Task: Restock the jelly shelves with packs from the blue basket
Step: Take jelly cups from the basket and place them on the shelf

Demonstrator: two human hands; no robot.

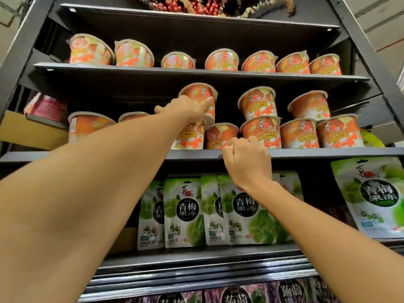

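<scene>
Reaching left hand [185, 109]: arm extended up to the middle shelf [317, 153], thumb spread wide, straight fingers laid against the front of an orange jelly cup [197, 91]; no finger is seen curling round it.
Right hand [247, 165]: lower, at the lip of the same shelf, fingers curled into a fist with nothing visible inside, knuckles just in front of a front-row cup [220, 135].
Orange jelly cup: second tier, stacked on a lower cup [188, 138] near the middle of the shelf.
Middle shelf: orange cups line the front edge; to the right, a second stacked cup [258, 102] and a third stacked cup [309, 104] stand on that row.
Top shelf row [222, 61]: seven of the same orange cups in a single line, none stacked.
Green pouches [183, 212]: upright and facing out on the shelf below, overlapping one another, directly under the right wrist; one more green pouch [369, 193] stands apart at far right.
Purple pouches [238, 296]: only their tops show at the bottom edge.
Far left: a pink pack [44, 107] lies above a cardboard box [28, 132].
Overhead: red berries [175, 3] top the unit.
</scene>
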